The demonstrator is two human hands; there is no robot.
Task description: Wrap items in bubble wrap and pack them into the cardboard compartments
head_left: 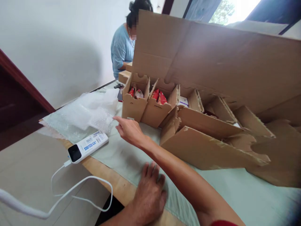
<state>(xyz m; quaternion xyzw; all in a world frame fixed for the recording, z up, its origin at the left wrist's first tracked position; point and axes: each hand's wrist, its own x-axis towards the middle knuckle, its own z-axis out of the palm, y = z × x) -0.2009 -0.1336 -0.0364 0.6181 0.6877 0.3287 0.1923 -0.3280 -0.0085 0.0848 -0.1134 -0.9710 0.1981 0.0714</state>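
Crinkled, translucent bubble wrap is spread beside notched cardboard compartments.
By its edge the right hand is held, index outstretched; any grip cannot be told. The left hand is rested, fingers parted, on green cloth.

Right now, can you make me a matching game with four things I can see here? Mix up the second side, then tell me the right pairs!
Things:
1. Power bank
2. Bubble wrap
3. Packets
4. Left hand

Clues:
A. Red, inside the cardboard slots
B. Palm down near the table edge
C. See-through, by the right hand's fingertips
D. White, plugged into a cable

Pairs: 1-D, 2-C, 3-A, 4-B.
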